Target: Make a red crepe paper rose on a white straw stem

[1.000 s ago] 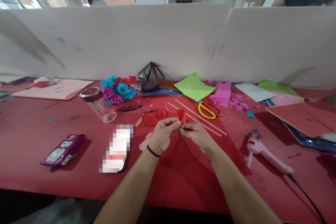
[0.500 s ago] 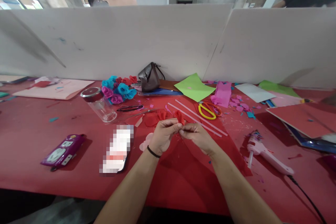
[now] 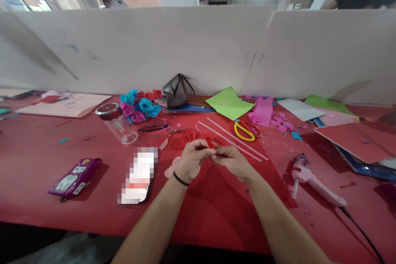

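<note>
Between my fingertips is a small piece of red crepe paper [image 3: 210, 142], bunched up and partly hidden. My left hand [image 3: 195, 159] pinches it from the left, a black band round the wrist. From the right, my right hand [image 3: 232, 161] pinches its lower part, the fingertips of both hands nearly touching. More red crepe paper pieces [image 3: 182, 138] lie just beyond my left hand. Two pale glue sticks [image 3: 233, 138] lie slantwise behind my right hand, near scissors [image 3: 244, 131] with yellow and orange handles. Pale pink paper petals [image 3: 172, 168] rest beside my left wrist.
A pink glue gun [image 3: 318, 185] with a cord lies at right. To the left are a phone [image 3: 139, 177], a purple pouch [image 3: 76, 178] and a glass jar [image 3: 119, 126]. Crepe flowers [image 3: 140, 105], a dark bag [image 3: 175, 93] and green paper [image 3: 229, 103] lie before a white partition [image 3: 154, 49].
The red paper between my fingers sits lower and shows less above my left hand. My hands stay in nearly the same place. Another head appears beyond the partition.
</note>
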`<state>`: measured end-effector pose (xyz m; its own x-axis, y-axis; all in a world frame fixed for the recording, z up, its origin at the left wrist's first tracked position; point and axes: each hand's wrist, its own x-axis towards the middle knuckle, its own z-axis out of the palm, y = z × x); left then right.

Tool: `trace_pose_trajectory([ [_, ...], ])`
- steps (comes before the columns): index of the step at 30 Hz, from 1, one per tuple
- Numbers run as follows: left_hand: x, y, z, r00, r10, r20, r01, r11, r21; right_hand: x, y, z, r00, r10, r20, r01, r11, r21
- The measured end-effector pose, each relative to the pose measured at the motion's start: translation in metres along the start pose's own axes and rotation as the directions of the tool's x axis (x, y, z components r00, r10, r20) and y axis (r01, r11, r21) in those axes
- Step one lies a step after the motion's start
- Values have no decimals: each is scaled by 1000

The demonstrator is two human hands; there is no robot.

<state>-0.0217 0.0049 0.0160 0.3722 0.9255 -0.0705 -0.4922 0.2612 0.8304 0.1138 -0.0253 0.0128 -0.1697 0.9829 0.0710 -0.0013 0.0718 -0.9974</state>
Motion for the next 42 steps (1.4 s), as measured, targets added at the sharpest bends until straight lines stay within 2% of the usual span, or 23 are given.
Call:
trace_pose_trajectory([
  [7,-1,0,0,997,20,76,-22,999,33,1,5,-4,997,-72,1,72,992,-100],
  [12,1,-2,1,997,66,33,-67,997,36,3,9,-3,986,-167,-20,161,972,-171],
  [15,2,-4,2,994,112,-1,-112,993,22,4,13,0,981,-167,-95,144,966,-213],
  [19,2,-6,5,987,154,-40,-153,988,20,2,19,7,945,-226,-236,170,956,-237],
  [24,-1,-5,8,982,177,-70,-174,984,43,0,24,10,941,-246,-233,175,942,-286],
  [32,0,-4,3,986,164,11,-163,965,206,4,22,7,932,-235,-278,195,967,-165],
  [38,2,-6,0,983,183,17,-183,967,175,4,19,9,927,-251,-279,208,962,-174],
  [42,5,-7,-2,980,198,-21,-192,968,161,3,19,11,932,-253,-259,193,952,-235],
])
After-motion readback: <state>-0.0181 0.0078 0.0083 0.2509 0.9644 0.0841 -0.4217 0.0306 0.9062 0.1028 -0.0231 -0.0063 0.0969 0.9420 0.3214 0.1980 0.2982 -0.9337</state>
